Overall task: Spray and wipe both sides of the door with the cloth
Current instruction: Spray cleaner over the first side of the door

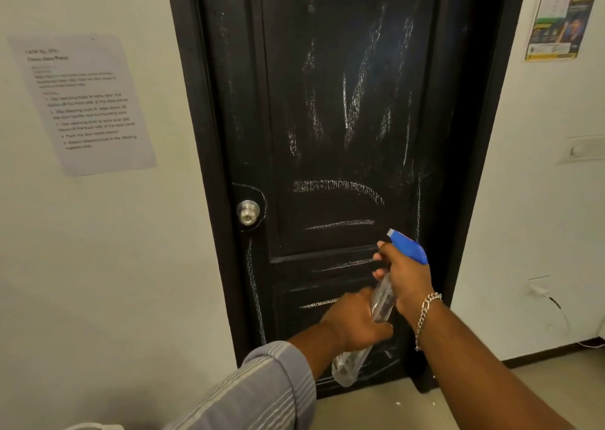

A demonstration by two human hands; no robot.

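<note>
A black panelled door (343, 118) stands shut ahead of me, streaked all over with white chalky marks. Its silver knob (247, 212) sits at the left edge. A clear spray bottle (381, 302) with a blue trigger head (409, 248) is tilted in front of the lower panel, nozzle toward the door. My right hand (404, 275) grips its neck with fingers at the trigger. My left hand (355, 323) holds the bottle's body lower down. At the bottom left edge a pale fold of what may be the cloth (91, 426) shows.
A printed instruction sheet (83, 102) is taped to the wall left of the door. A colourful poster (561, 13) hangs at the upper right, with a wall switch (579, 149) and a socket with a cable (540, 288) below. Tiled floor (540, 380) lies at the lower right.
</note>
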